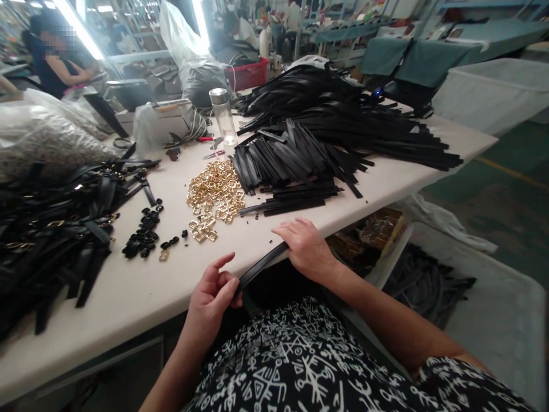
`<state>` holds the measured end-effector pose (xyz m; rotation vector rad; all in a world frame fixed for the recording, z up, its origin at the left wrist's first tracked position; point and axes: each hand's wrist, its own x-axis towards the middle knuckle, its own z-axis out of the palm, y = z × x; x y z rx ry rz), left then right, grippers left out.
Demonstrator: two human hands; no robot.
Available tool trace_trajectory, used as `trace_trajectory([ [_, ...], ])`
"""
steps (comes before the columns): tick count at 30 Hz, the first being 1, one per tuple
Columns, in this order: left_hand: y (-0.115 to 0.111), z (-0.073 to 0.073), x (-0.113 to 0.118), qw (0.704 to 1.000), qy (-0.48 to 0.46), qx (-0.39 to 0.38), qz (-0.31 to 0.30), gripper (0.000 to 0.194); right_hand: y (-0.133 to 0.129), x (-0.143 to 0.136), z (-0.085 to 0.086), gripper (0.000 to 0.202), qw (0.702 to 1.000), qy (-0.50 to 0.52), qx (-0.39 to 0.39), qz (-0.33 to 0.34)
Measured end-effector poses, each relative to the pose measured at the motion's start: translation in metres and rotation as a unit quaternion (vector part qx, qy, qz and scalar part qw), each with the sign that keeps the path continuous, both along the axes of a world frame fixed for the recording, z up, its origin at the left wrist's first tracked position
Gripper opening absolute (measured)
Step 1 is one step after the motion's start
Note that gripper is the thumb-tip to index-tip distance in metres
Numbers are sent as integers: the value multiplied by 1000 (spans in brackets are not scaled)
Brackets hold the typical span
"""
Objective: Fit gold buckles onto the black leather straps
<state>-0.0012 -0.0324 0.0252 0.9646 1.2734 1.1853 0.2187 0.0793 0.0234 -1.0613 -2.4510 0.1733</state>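
Note:
A black strap (262, 264) stretches between my two hands just off the table's front edge. My left hand (217, 286) pinches its lower end between thumb and fingers, with the index finger stuck out. At the upper end, my right hand (306, 243) is closed on the strap, its fingers bent over it. Beyond my hands lies a heap of gold buckles (218, 191), with small black loops (143, 232) to its left. A pile of short black straps (287, 157) rests behind the right hand.
Long black strips (343, 109) cover the table's back right. Straps with gold fittings (55, 223) heap at the left. A glass bottle (223, 117) stands behind the buckles. A white bin (493, 309) is below at the right. A person (60, 60) sits at the far left.

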Motion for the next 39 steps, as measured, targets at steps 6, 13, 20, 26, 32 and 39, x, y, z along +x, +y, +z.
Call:
trace_trajectory([
  [6,0,-5,2,1000,-3,0,12,47,-35,-9,-17,25,990,124,-2,67],
  [13,-4,-12,2,999,-37,-4,26,47,-50,-22,-20,18,976,198,-59,74],
  [20,-4,-25,-1,999,-27,19,-14,48,-56,-45,-14,13,632,580,-513,13],
  [26,-5,-23,9,989,-34,-111,-88,29,-51,-50,-26,21,532,649,-544,-24],
  [32,-2,-27,-3,978,-110,-151,-97,27,-34,-16,-20,45,846,495,-139,-143],
  [39,4,-24,-4,964,-169,-166,-122,24,-42,-21,-13,27,971,162,-108,141],
])
